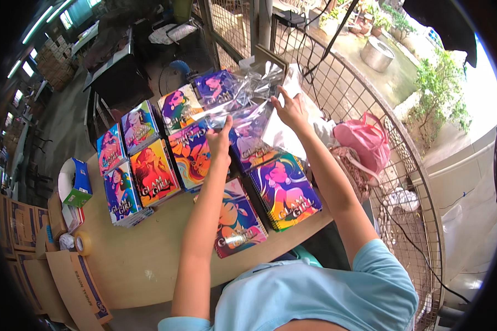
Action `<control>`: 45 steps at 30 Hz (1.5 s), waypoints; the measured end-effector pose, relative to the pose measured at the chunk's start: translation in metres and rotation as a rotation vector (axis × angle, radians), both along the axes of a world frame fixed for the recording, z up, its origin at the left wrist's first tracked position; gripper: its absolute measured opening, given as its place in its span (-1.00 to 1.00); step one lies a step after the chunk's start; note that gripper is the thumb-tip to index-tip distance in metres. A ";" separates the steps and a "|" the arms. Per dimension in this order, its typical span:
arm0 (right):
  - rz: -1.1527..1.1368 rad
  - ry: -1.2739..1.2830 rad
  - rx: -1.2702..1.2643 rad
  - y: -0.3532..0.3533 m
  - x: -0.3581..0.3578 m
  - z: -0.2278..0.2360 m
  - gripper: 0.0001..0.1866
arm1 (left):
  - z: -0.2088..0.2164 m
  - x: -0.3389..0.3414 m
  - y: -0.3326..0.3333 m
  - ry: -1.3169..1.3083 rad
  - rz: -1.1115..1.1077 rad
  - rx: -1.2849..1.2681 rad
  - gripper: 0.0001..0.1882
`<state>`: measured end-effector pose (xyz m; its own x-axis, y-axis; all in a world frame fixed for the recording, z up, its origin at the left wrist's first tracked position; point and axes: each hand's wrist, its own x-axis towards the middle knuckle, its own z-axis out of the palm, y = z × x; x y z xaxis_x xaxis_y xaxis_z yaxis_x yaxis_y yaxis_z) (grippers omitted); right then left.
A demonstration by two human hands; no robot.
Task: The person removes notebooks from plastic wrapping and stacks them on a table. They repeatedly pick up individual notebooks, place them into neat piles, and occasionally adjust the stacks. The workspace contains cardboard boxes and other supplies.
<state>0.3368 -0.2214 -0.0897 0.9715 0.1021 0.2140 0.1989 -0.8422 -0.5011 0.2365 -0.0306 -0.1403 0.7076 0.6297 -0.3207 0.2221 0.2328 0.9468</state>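
Note:
Crinkled clear plastic film (246,91) stretches between my two hands over the far notebook stacks. My left hand (220,144) is closed on its near left side, thumb pointing up. At the right edge of the film, my right hand (294,115) grips with thumb and fingers; the exact hold is partly lost in glare. Beneath lie stacks of spiral notebooks with bright illustrated covers. A purple notebook (287,190) and a pink-blue one (238,218) lie nearest me. An orange-covered notebook (154,171) sits further left. White sheeting (287,132) lies below my right hand.
A pink bag (361,144) rests right of the table, beside a curved metal mesh railing (395,118). On the left stand a blue-green box (76,185), a roll of tape (83,243) and open cardboard cartons (77,281). The wooden tabletop (132,254) curves toward me.

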 end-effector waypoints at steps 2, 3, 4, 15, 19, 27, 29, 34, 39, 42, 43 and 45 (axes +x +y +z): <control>-0.013 0.071 -0.174 0.011 0.031 -0.004 -0.37 | 0.005 0.032 0.004 0.074 0.066 -0.211 -0.42; -0.039 0.114 -0.265 0.007 0.048 -0.013 -0.35 | 0.008 0.041 -0.002 -0.023 0.009 -0.365 -0.56; 0.000 0.176 -0.207 -0.007 0.073 -0.032 -0.37 | 0.010 0.051 -0.014 -0.178 -0.004 -0.263 -0.64; 0.325 -0.062 0.382 -0.067 0.053 -0.023 -0.64 | 0.087 0.047 -0.105 -0.818 -0.613 0.691 -0.82; 0.333 0.026 0.730 -0.071 0.005 0.019 -0.63 | 0.125 0.015 -0.112 -0.959 -0.643 0.859 -0.69; 0.620 0.244 1.167 0.003 -0.147 0.100 -0.62 | 0.259 -0.101 -0.052 -0.838 -0.565 1.560 0.01; 0.783 0.425 1.224 0.067 -0.188 0.091 -0.62 | 0.263 -0.156 -0.015 -0.546 -0.554 1.561 0.00; 1.079 0.848 1.255 0.204 -0.328 0.064 -0.61 | 0.193 -0.274 0.067 -0.160 -0.272 1.508 -0.21; 1.325 1.224 1.175 0.308 -0.507 0.051 -0.60 | 0.140 -0.446 0.151 0.554 -0.253 1.684 -0.24; 1.411 1.326 1.155 0.358 -0.597 0.058 -0.60 | 0.151 -0.545 0.200 0.615 -0.389 1.741 -0.19; 1.433 1.344 1.161 0.377 -0.625 0.064 -0.60 | 0.159 -0.569 0.216 0.730 -0.440 1.717 -0.16; 1.455 1.325 1.165 0.412 -0.664 0.074 -0.59 | 0.190 -0.600 0.245 0.901 -0.544 1.669 -0.10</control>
